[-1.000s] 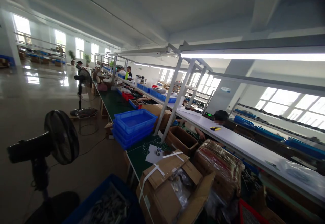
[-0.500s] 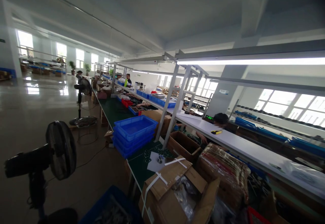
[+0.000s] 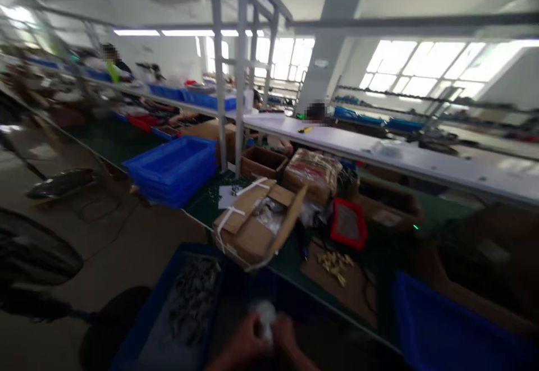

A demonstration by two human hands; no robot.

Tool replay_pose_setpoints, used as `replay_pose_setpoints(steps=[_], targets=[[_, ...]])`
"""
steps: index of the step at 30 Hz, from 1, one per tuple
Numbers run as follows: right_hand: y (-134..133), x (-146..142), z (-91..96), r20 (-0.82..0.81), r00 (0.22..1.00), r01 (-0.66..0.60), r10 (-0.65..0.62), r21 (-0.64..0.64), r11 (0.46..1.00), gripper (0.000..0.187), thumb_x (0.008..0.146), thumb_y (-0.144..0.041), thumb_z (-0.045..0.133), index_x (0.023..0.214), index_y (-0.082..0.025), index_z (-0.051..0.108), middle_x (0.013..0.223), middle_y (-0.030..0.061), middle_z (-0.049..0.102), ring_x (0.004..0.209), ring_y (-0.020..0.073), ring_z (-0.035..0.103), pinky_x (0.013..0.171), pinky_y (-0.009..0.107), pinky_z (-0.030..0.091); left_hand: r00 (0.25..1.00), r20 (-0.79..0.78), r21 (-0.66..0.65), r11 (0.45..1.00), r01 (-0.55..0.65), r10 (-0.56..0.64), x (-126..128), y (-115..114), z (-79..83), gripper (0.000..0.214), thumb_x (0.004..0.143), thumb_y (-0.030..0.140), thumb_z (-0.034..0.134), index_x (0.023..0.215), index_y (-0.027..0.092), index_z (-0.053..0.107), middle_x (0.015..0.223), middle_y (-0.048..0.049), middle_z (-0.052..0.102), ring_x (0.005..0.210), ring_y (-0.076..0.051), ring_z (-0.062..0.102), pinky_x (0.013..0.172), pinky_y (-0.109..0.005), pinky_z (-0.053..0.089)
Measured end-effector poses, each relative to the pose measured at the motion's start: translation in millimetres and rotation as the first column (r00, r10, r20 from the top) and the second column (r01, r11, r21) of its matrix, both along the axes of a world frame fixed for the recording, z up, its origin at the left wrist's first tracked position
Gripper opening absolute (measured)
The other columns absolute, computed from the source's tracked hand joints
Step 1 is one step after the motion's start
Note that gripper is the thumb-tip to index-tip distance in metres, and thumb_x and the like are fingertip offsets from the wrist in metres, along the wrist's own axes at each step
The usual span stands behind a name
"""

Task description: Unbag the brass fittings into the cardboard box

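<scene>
At the bottom of the head view, my left hand [image 3: 244, 334] and my right hand [image 3: 288, 335] are close together in front of the bench edge. Between them is a small whitish object [image 3: 265, 314], too blurred to name. My left hand is closed around it, and the fingers of my right hand are curled against its other side. To the left of my hands stands a blue bin [image 3: 145, 309] holding many small grey parts [image 3: 191, 298].
An opened cardboard box [image 3: 240, 239] stands on the green bench, beside a red tray [image 3: 350, 224] and brass-coloured parts [image 3: 337, 264]. Stacked blue trays [image 3: 172, 163] are further left. A blue tray [image 3: 442, 326] lies at right. A fan [image 3: 37, 247] stands at left; co-workers sit beyond the shelf.
The view has swung right and down, bringing my two hands, the whitish object, the red tray and the brass-coloured parts into sight. The fan has slid toward the left edge.
</scene>
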State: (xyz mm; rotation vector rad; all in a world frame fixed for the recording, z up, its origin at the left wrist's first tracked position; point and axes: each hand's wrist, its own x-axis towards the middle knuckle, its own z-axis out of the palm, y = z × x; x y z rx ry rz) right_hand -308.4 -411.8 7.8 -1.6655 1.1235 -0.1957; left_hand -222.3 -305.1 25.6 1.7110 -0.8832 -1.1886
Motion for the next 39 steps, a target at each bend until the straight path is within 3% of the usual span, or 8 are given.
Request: replay_pose_setpoints(steps=[3, 6, 13, 20, 25, 32, 35, 39], targets=[[24.6, -40.3, -24.6, -0.084, 0.98, 0.191, -0.177, 0.197, 0.962, 0.002, 0.076, -0.013, 0.062, 0.075, -0.011, 0.061, 0.073, 0.0024, 0.064, 0.074, 0.0153, 0.062, 0.065, 0.026, 0.051, 0.995, 0.071, 0.042, 0.997, 0.072, -0.075, -18.2, 8.3, -27.2, 0.03, 0.058, 0.033, 0.062, 0.083, 0.016, 0.059, 0.078, -0.003, 0.058, 0.079, -0.02, 0.055, 0.072, -0.03, 0.044], [22.5, -51.0, -28.8, -0.077, 0.952, 0.304, -0.295, 0.319, 0.898, 0.01, 0.067, -0.005, 0.054, 0.071, -0.013, 0.056, 0.066, 0.0003, 0.06, 0.067, 0.0136, 0.06, 0.06, 0.022, 0.048, 0.967, 0.245, 0.096, 0.994, 0.05, -0.072, -14.5, -3.7, -38.9, 0.022, 0.067, 0.036, 0.06, 0.073, 0.017, 0.052, 0.07, 0.0004, 0.052, 0.071, -0.016, 0.049, 0.066, -0.027, 0.036], [18.4, -52.5, -15.1, -0.011, 0.943, 0.283, -0.333, 0.553, 0.784, 0.033, 0.059, -0.014, 0.055, 0.087, -0.02, 0.041, 0.053, -0.0078, 0.051, 0.046, 0.0135, 0.053, 0.048, 0.027, 0.049, 0.9, 0.436, 0.131, 0.991, -0.031, -0.029, -6.8, -22.3, -50.2, 0.019, 0.078, 0.031, 0.053, 0.067, 0.019, 0.043, 0.062, 0.0035, 0.046, 0.062, -0.014, 0.046, 0.06, -0.024, 0.027], [13.0, -33.8, -2.9, -0.11, 0.976, 0.205, -0.187, 0.174, 0.963, 0.03, 0.055, -0.011, 0.061, 0.072, -0.021, 0.038, 0.048, -0.0094, 0.04, 0.041, 0.0116, 0.046, 0.042, 0.021, 0.027, 0.806, 0.59, 0.161, 0.985, -0.056, -0.051, -1.3, -40.7, -57.6, 0.016, 0.078, 0.015, 0.043, 0.063, 0.019, 0.042, 0.056, 0.0034, 0.042, 0.056, -0.012, 0.039, 0.057, -0.027, 0.02], [-13.2, -37.9, 3.8, -0.254, 0.951, 0.122, -0.175, -0.21, 0.97, 0.014, 0.06, -0.016, 0.062, 0.064, -0.018, 0.049, 0.063, -0.0003, 0.058, 0.061, 0.0133, 0.052, 0.052, 0.024, 0.024, 0.9, 0.436, 0.096, 0.993, -0.066, 0.017, -1.4, -50.2, -34.5, 0.022, 0.071, 0.021, 0.053, 0.059, 0.02, 0.035, 0.056, 0.0046, 0.04, 0.058, -0.012, 0.04, 0.056, -0.025, 0.023], [-32.6, -48.4, 4.5, -0.463, 0.88, 0.016, -0.107, -0.195, 0.981, 0.014, 0.071, -0.016, 0.053, 0.079, -0.019, 0.064, 0.081, 0.0084, 0.07, 0.071, 0.0181, 0.059, 0.058, 0.026, 0.029, 0.984, 0.17, -0.002, 0.998, 0.064, -0.062, -28.8, -53.5, -2.3, 0.02, 0.075, 0.03, 0.055, 0.066, 0.02, 0.04, 0.055, 0.0057, 0.042, 0.054, -0.011, 0.045, 0.055, -0.023, 0.032], [-53.1, -60.0, 7.5, -0.361, 0.924, 0.062, -0.128, -0.19, 0.98, 0.017, 0.062, -0.018, 0.061, 0.079, -0.019, 0.063, 0.078, 0.0037, 0.068, 0.071, 0.0155, 0.057, 0.058, 0.024, 0.031, 0.997, -0.018, 0.035, 0.997, -0.075, 0.076, -28.8, -74.3, -10.6, 0.02, 0.078, 0.037, 0.054, 0.078, 0.019, 0.045, 0.056, 0.0059, 0.046, 0.051, -0.012, 0.048, 0.048, -0.022, 0.035], [-103.5, -75.3, 12.1, -0.037, 0.972, 0.222, -0.233, -0.19, 0.956, 0.018, 0.059, -0.014, 0.057, 0.077, -0.017, 0.062, 0.065, -0.0022, 0.059, 0.061, 0.0116, 0.051, 0.056, 0.021, 0.034, 0.959, -0.139, -0.019, 0.968, -0.251, 0.246, -32.0, -118.8, -27.2, 0.031, 0.076, 0.044, 0.06, 0.088, 0.017, 0.052, 0.067, 0.0012, 0.056, 0.06, -0.014, 0.054, 0.054, -0.022, 0.042]])
